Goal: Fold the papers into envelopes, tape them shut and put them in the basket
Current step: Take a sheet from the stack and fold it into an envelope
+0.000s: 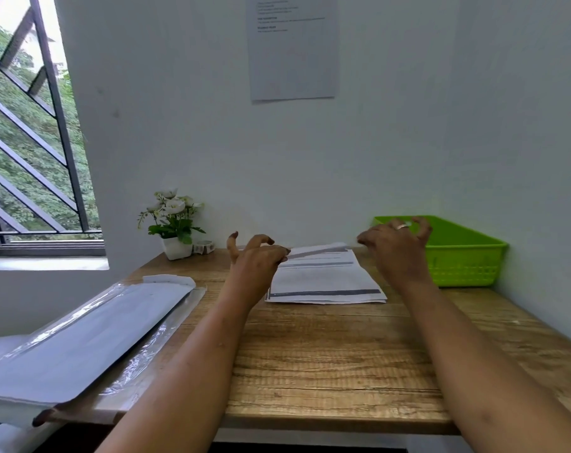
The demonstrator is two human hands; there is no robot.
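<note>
While the left hand (pixel 256 261) pinches the top sheet (pixel 320 249) by its raised edge, the right hand (pixel 395 246) hovers with fingers loosely curled, empty.

My left hand (pixel 256 263) hides paper stack (pixel 326 279) left edge. My right hand (pixel 397 246) covers green basket (pixel 467 256) corner. Wall notice (pixel 294 60) print illegible, top cropped.

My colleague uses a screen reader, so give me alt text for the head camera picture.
A person's left hand touches the raised top sheet of a stack of printed papers on a wooden table, while the right hand hovers near a green basket. A potted flower stands behind.
</note>
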